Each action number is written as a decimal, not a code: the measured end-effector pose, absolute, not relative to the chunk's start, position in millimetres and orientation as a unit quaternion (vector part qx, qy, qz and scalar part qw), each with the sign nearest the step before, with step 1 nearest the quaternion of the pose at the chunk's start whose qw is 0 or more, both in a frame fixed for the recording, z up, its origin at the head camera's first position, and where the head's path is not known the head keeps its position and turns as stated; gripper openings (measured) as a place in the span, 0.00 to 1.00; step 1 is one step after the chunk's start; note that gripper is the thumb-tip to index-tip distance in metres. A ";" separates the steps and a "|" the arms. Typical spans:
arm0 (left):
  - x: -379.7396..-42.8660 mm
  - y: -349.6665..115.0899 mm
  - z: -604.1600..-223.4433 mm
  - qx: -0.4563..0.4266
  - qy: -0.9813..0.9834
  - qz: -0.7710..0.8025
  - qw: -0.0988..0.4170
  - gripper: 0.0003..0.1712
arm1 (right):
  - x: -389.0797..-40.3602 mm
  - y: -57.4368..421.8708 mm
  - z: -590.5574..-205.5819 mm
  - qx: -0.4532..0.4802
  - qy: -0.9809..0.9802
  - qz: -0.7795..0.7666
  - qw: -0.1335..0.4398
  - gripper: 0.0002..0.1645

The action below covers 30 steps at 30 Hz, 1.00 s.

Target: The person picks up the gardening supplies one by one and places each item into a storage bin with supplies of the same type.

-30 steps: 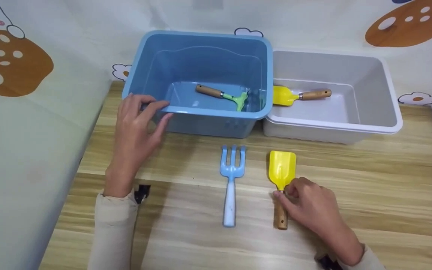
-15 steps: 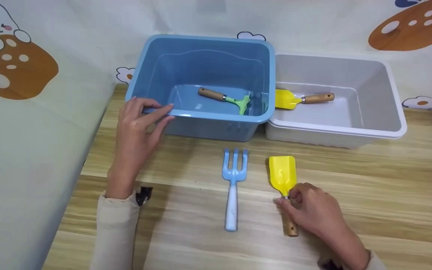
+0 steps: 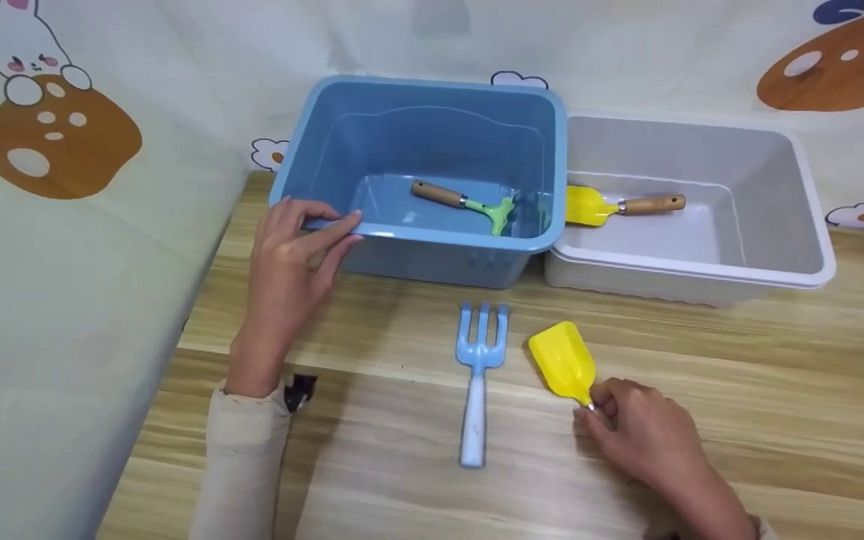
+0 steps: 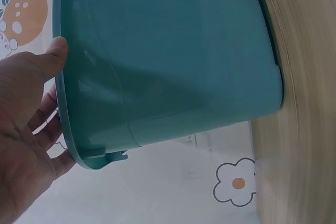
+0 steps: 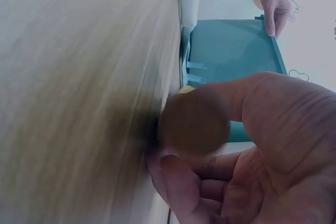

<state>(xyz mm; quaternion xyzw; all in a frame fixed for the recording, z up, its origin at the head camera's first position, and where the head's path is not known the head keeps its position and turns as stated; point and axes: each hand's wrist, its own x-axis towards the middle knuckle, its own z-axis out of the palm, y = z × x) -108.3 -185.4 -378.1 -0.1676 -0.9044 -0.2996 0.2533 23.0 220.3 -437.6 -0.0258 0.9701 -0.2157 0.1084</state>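
My right hand (image 3: 649,435) pinches the wooden handle of a yellow hand shovel (image 3: 563,361) near its neck. The shovel's blade angles up and to the left, and the handle's butt end (image 5: 194,124) shows large and blurred in the right wrist view. On the tabletop left of it lies a light blue garden hand fork (image 3: 481,352), tines pointing away. My left hand (image 3: 289,251) grips the front left rim of a blue bin (image 4: 157,51), thumb outside and fingers over the edge. Inside that bin rests a green hand rake (image 3: 499,215) with a wooden handle.
A grey bin (image 3: 702,268) stands against the blue bin's right side and holds another yellow shovel (image 3: 588,206). The wooden table (image 3: 372,420) runs up to a patterned cloth wall (image 3: 192,90) at the back and left.
The right hand has turned the yellow shovel from nearly upright in view to a leftward tilt, moving it slightly right. My left hand stays on the rim. The head view has shifted a little.
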 end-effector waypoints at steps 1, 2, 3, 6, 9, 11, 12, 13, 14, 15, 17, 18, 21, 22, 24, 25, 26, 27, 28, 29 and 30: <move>-108.8 -185.2 -377.9 -0.168 -0.905 -0.300 0.253 0.16 | 24.3 220.0 -437.5 -0.030 0.972 -0.212 0.096 0.11; -109.2 -185.0 -377.6 -0.168 -0.904 -0.301 0.252 0.16 | 25.4 219.8 -437.4 -0.032 0.974 -0.207 0.085 0.11; -109.4 -184.9 -377.7 -0.168 -0.904 -0.303 0.251 0.16 | 26.5 219.6 -437.4 -0.034 0.976 -0.203 0.078 0.10; -109.3 -184.9 -378.3 -0.168 -0.903 -0.307 0.251 0.17 | 28.4 219.1 -437.5 -0.035 0.979 -0.189 0.071 0.09; -109.0 -185.1 -378.5 -0.172 -0.904 -0.296 0.257 0.16 | 28.3 219.0 -438.2 -0.034 0.981 -0.180 0.066 0.10; -109.0 -185.3 -378.6 -0.175 -0.903 -0.290 0.262 0.16 | 27.7 219.3 -439.3 -0.036 0.982 -0.176 0.057 0.12; -109.0 -185.2 -378.9 -0.176 -0.903 -0.290 0.264 0.16 | 27.3 219.5 -439.8 -0.038 0.983 -0.174 0.053 0.13; -109.0 -185.0 -379.3 -0.176 -0.902 -0.292 0.264 0.16 | 27.2 219.7 -440.3 -0.039 0.983 -0.171 0.050 0.14; -108.9 -184.8 -379.6 -0.174 -0.902 -0.296 0.263 0.16 | 27.2 220.0 -440.7 -0.039 0.984 -0.170 0.049 0.14; -108.9 -184.6 -379.7 -0.174 -0.902 -0.297 0.261 0.16 | 27.3 220.3 -440.8 -0.040 0.983 -0.171 0.049 0.14; -108.5 -185.4 -379.0 -0.173 -0.902 -0.297 0.260 0.16 | 26.5 219.4 -441.1 -0.040 0.983 -0.173 0.053 0.13; -108.7 -185.7 -378.6 -0.172 -0.903 -0.297 0.260 0.16 | 26.3 218.8 -441.1 -0.039 0.983 -0.174 0.054 0.13; -109.6 -186.1 -377.1 -0.174 -0.904 -0.291 0.260 0.16 | 25.3 217.5 -441.0 -0.037 0.981 -0.179 0.059 0.11; -109.8 -185.9 -377.1 -0.173 -0.903 -0.294 0.261 0.16 | 25.0 217.4 -441.2 -0.036 0.981 -0.181 0.062 0.10; -110.1 -185.8 -377.5 -0.169 -0.902 -0.298 0.262 0.16 | 24.2 217.7 -442.4 -0.037 0.980 -0.186 0.065 0.10; -110.1 -185.5 -377.8 -0.165 -0.902 -0.300 0.262 0.16 | 23.8 218.4 -443.1 -0.040 0.979 -0.191 0.067 0.10; -110.0 -185.2 -378.2 -0.164 -0.902 -0.301 0.262 0.16 | 23.4 219.2 -443.9 -0.043 0.977 -0.196 0.068 0.10; -109.7 -185.0 -378.6 -0.163 -0.903 -0.301 0.261 0.16 | 23.1 220.4 -444.8 -0.046 0.976 -0.201 0.068 0.10; -109.4 -184.5 -379.2 -0.161 -0.903 -0.302 0.259 0.16 | 22.8 221.8 -445.7 -0.050 0.975 -0.206 0.067 0.10; -109.1 -184.2 -379.6 -0.161 -0.904 -0.301 0.257 0.16 | 22.5 223.1 -446.6 -0.054 0.974 -0.211 0.066 0.10; -108.9 -183.9 -380.1 -0.160 -0.904 -0.302 0.255 0.16 | 22.3 224.5 -447.4 -0.057 0.973 -0.216 0.065 0.10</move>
